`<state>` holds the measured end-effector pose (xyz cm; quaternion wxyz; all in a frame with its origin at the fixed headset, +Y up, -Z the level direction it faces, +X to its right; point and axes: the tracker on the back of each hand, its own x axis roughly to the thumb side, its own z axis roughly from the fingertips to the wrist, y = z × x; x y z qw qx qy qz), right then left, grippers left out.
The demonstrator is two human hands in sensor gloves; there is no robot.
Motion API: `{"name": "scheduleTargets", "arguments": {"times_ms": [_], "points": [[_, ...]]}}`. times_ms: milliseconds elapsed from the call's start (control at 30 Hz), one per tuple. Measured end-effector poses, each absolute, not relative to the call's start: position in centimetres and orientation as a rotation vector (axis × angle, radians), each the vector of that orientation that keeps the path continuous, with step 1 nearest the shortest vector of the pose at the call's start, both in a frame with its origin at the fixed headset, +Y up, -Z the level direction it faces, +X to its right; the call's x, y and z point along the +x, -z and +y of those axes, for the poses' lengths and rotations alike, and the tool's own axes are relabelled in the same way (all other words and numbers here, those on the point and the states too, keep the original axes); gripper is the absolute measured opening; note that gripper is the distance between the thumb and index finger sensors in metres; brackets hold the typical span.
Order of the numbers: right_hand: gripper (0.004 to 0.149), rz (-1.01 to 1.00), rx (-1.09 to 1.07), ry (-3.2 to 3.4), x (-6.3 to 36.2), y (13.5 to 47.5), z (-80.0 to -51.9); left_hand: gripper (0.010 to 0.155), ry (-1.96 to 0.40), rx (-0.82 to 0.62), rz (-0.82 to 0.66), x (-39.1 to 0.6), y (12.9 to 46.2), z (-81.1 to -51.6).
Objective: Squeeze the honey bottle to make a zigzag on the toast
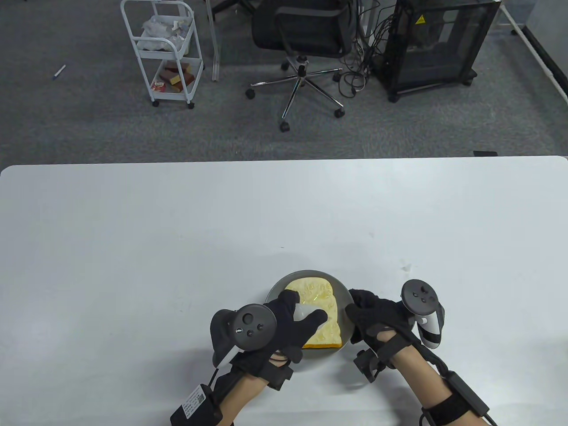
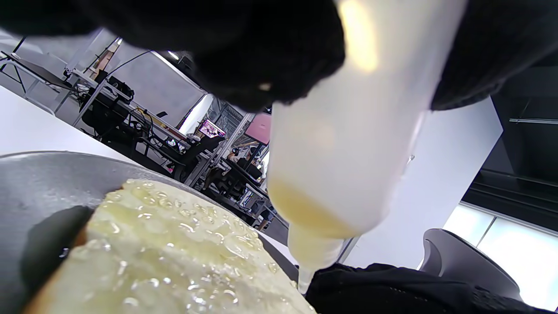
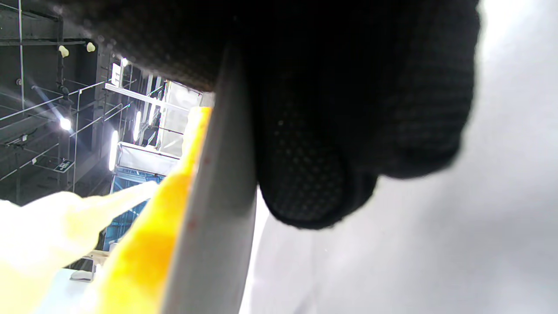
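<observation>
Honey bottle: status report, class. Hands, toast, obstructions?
Left hand grips honey bottle, nozzle down over toast. Right hand holds plate rim. Nothing obstructing.

Table (image 1: 133, 222) viewed from above, far off; both wrist views set very close, low, sharing the toast (image 2: 174, 257).

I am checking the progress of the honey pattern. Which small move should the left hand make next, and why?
Probably keep squeezing while sweeping sideways: the left hand holds the honey bottle nozzle-down over the glistening toast, while the right hand steadies the plate rim.
</observation>
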<state>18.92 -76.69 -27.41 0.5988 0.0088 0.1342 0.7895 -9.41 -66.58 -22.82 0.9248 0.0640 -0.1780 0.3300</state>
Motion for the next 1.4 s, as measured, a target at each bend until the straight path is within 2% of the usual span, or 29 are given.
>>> {"name": "scheduleTargets", "arguments": {"times_ms": [1400], "points": [[0.056,0.297,0.004,-1.806,19.6,27.6,-76.5,0.074,-0.675,0.099,-0.289,-14.9,22.6,-65.5]]}}
